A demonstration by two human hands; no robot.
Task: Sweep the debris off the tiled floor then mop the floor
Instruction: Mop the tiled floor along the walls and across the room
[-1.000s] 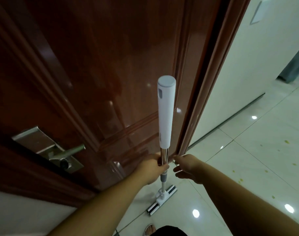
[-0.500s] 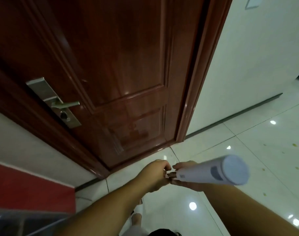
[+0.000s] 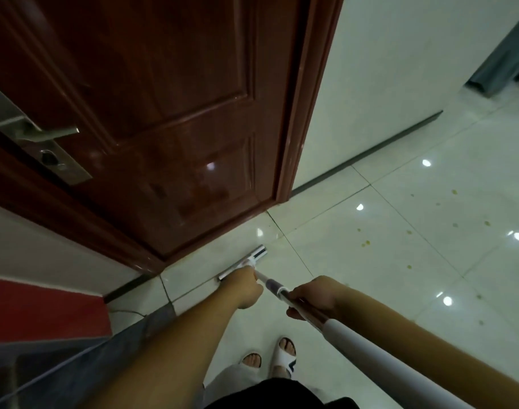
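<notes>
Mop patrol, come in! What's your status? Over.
Right hand grips the mop pole; left hand down by the mop head. Head beside the door. Yellow debris scattered right, unswept.

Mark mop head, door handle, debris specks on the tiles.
mop head (image 3: 258,251), head view, shiny right end.
door handle (image 3: 62,131), head view, lever.
debris specks (image 3: 365,244), head view, yellow cluster right of the mop.

The mop head (image 3: 243,265) lies on the floor (image 3: 400,261) before the door (image 3: 169,113); debris (image 3: 367,243) lies to its right
</notes>
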